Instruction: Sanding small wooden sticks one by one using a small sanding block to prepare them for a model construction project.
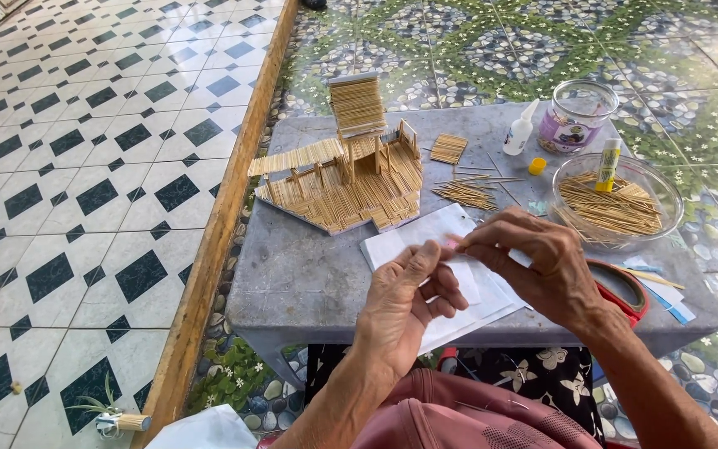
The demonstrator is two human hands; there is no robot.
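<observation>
- The left hand point(409, 299) is nearest, palm up over the white paper point(434, 241) at the table's near edge, fingers curled; whether its grip has hold of anything I cannot tell.
- The right hand point(542, 262) meets it, thumb and forefinger pinched on a small pale stick point(452, 243).
- Red scissors point(625, 287) lie just right of that wrist on the grey table point(292, 274).
- Farther off stands a stick-built model house point(346, 170).
- A glass bowl point(662, 191) of sticks holds a glue tube point(608, 164).
- A jar point(579, 112) and a white bottle point(521, 129) stand farthest.
</observation>
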